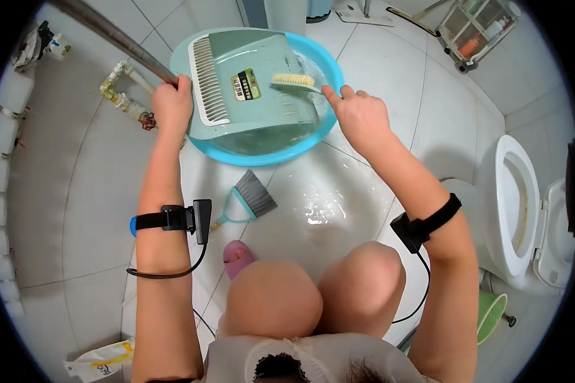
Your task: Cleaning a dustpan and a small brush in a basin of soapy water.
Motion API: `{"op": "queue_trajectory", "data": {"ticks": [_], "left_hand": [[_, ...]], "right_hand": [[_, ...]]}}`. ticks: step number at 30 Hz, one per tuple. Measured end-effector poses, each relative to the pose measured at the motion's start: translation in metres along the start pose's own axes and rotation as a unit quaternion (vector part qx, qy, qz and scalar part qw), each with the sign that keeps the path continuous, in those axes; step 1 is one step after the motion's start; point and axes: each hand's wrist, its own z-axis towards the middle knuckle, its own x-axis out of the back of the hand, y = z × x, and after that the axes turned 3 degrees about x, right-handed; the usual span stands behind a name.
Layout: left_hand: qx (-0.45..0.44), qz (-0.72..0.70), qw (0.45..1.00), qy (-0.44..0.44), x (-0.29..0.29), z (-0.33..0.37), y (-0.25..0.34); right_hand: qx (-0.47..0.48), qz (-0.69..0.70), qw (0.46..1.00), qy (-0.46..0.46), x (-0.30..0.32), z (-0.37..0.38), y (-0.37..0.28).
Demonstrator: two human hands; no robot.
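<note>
My left hand [172, 105] is closed round the metal handle [118, 41] of a pale green dustpan [268, 60]. The dustpan lies tilted over a blue basin [287, 156] of water, its white comb teeth [209, 80] toward my left hand and a printed label on its inner face. In my right hand [361, 118] is the thin handle of a scrubbing brush [294, 82] with cream bristles. The brush head rests over the dustpan, bristles facing up and away from me; whether it touches the pan I cannot tell.
A small broom [254, 195] with grey bristles lies on the wet tiled floor [326, 210] before the basin. A pipe with a red valve [148, 121] runs along the left wall. To the right stand a toilet [508, 204], a green bucket [490, 316] and a wheeled rack [476, 29].
</note>
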Motion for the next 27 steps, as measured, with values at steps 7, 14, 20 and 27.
{"op": "queue_trajectory", "data": {"ticks": [7, 14, 20, 27], "left_hand": [[0.014, -0.063, 0.996, -0.057, -0.035, -0.031, -0.006], [-0.013, -0.094, 0.979, -0.181, -0.058, -0.027, -0.021], [0.021, -0.062, 0.971, -0.230, -0.077, -0.009, -0.017], [-0.018, -0.089, 0.971, -0.222, -0.079, -0.012, -0.016]], "right_hand": [[-0.037, -0.071, 0.997, -0.008, 0.011, -0.035, 0.014], [-0.151, 0.263, 0.922, -0.241, 0.002, -0.070, 0.036], [-0.172, 0.448, 0.852, -0.209, -0.067, -0.079, 0.057], [-0.204, 0.568, 0.793, -0.086, -0.135, -0.060, 0.087]]}}
